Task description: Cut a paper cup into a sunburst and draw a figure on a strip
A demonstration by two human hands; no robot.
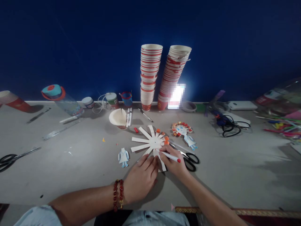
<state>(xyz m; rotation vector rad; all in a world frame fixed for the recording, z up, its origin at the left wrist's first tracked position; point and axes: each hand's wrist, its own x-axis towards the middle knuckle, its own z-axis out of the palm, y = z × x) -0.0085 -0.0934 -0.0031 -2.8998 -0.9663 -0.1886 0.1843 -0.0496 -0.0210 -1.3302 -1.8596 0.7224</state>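
Head view, from the far left: a red-and-white paper cup leans over, and black-handled scissors lie on the grey table. Next come a clear bottle with a blue top, a see-through ruler and a small white jar. Then I see a cut paper cup, with a little paper doll body in a white dress nearer the person.

The left hand lies flat with its fingers close together, holding down the low strips of a white paper wheel. The wheel sits mid-table, its strips poking out like petals, some with orange ends on the right. Over it, the right hand pinches a white marker with a red end between thumb and fingers, the tip at the paper.

Behind stand two tall stacks of paper cups. Right of the wheel are more scissors, then a paper doll with red and orange hair. Farther right, a black cord lies in loops.
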